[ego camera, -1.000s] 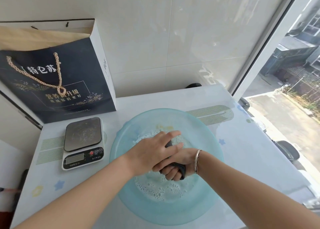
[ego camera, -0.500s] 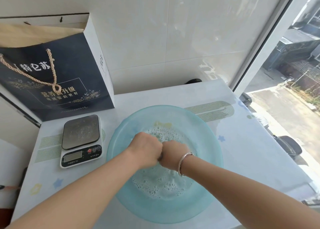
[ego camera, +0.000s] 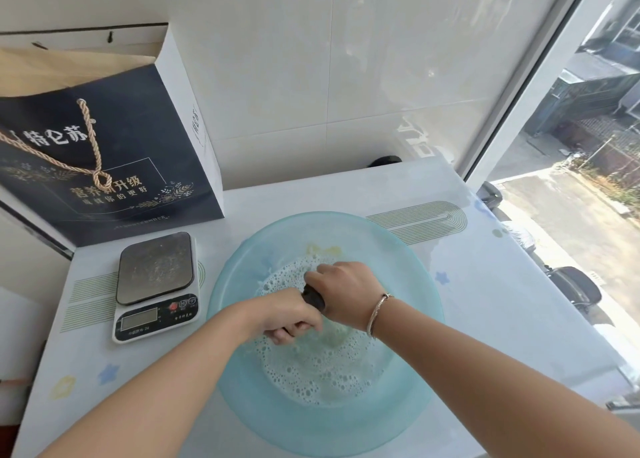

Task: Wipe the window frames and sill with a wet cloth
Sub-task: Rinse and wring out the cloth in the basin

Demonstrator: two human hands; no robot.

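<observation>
A dark cloth point(ego camera: 313, 297) is twisted between both fists above a pale blue basin point(ego camera: 408, 405) of soapy, bubbly water. My left hand point(ego camera: 291, 317) grips the near end, knuckles down. My right hand point(ego camera: 343, 286), with a silver bracelet on the wrist, grips the far end. Only a short dark stretch of cloth shows between the fists. The white window frame point(ego camera: 526, 86) runs up the right side, next to the glass.
A kitchen scale point(ego camera: 156, 284) sits left of the basin on the white patterned tabletop point(ego camera: 502, 312). A dark blue paper gift bag point(ego camera: 104, 152) with rope handles leans against the tiled wall behind it. Outside the window lie a street and parked cars.
The fists, side by side a moment ago, have turned against each other: the right one moved farther away, the left one nearer, exposing a bit of the dark cloth.
</observation>
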